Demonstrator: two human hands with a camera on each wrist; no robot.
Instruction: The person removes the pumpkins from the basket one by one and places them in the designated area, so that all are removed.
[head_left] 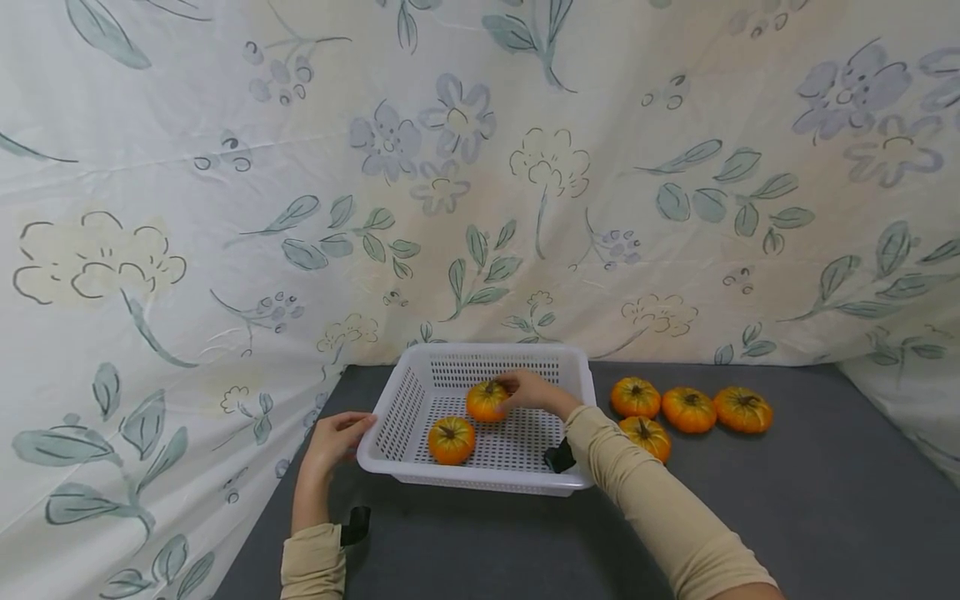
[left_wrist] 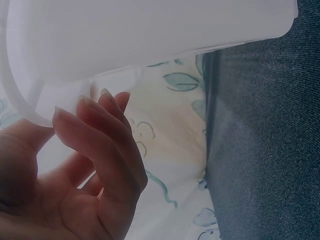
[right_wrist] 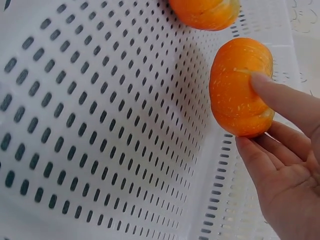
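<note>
A white perforated plastic basket [head_left: 480, 476] stands on the dark table. My right hand [head_left: 531, 392] reaches into it and holds a small orange pumpkin [head_left: 486, 402], thumb on one side and fingers on the other in the right wrist view, where the pumpkin [right_wrist: 241, 90] shows near the basket's wall. Another small pumpkin [head_left: 452, 440] sits on the basket floor, nearer the front left. At the basket's left end, my left hand [head_left: 335, 437] pinches the rim [left_wrist: 30, 112] between thumb and fingers. Its fingertips lie against the outside in the left wrist view.
To the right of the basket, several more pumpkins [head_left: 688, 409] lie on the table [head_left: 817, 467], one partly hidden by the right sleeve [head_left: 652, 492]. A floral cloth [head_left: 480, 208] hangs behind the table and down its left side.
</note>
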